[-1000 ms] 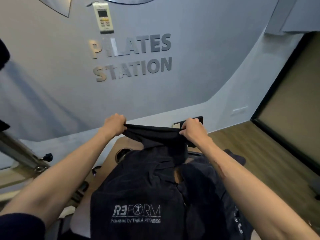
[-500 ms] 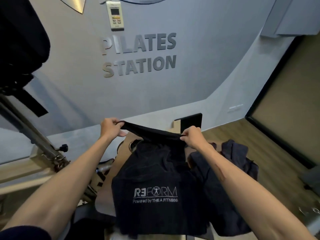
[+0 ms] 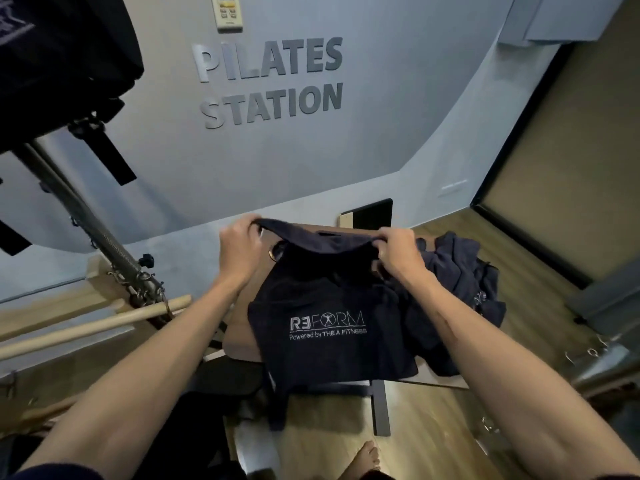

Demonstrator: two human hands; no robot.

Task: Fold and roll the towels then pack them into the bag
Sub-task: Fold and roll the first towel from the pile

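- Hands first: the left hand (image 3: 239, 242) has its fingers curled around the upper edge of a dark towel (image 3: 332, 327), and the right hand (image 3: 398, 249) pinches the same edge at the other end, fingers curled too.
- Between both hands the upper edge of the towel sags a little, and the cloth hangs down in front of the person.
- On the towel is white print: "REFORM" and below it "Powered by THE A FITNESS".
- The lower part of the towel lies over a small wooden table (image 3: 436, 375), and one corner hangs down past the table edge.
- On the right part of the table, just beside the held towel, is a heap of dark towels (image 3: 460, 271), not folded.
- Behind is a grey wall with the letters "PILATES STATION" (image 3: 270, 83) and a remote control (image 3: 227, 12) fixed above them.
- At the left stand a metal frame (image 3: 86, 223) and wooden bars (image 3: 90, 323).
- A bare foot (image 3: 365, 459) is on the wooden floor under the table.
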